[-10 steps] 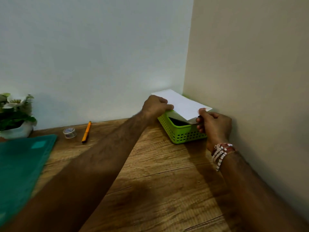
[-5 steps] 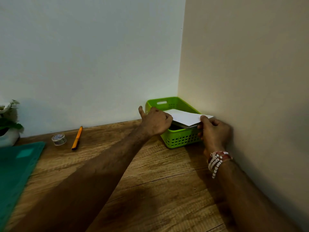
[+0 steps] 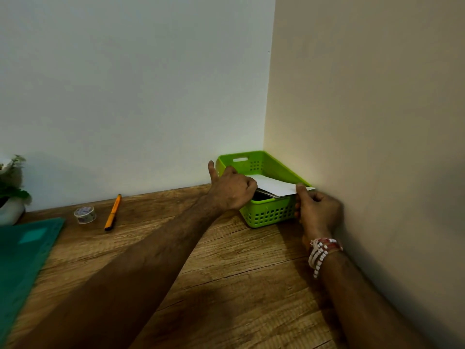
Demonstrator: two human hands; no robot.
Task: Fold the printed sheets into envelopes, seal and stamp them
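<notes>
A white folded envelope [image 3: 275,186] lies flat across the top of a green plastic basket [image 3: 269,215] in the far right corner of the wooden desk. My left hand [image 3: 232,188] grips the envelope's left end, thumb sticking up. My right hand [image 3: 315,205] pinches its right near corner beside the wall; beaded bracelets circle that wrist. Under the envelope, more white paper and something dark show inside the basket.
A roll of clear tape [image 3: 85,214] and an orange pen [image 3: 113,215] lie near the back wall. A green cutting mat [image 3: 22,250] covers the left side of the desk, with a potted plant [image 3: 11,195] behind it. Walls close in behind and right.
The envelope has come down from a raised tilt above the basket to lie flat on its rim. Both hands lowered with it, and the basket's back wall came into sight.
</notes>
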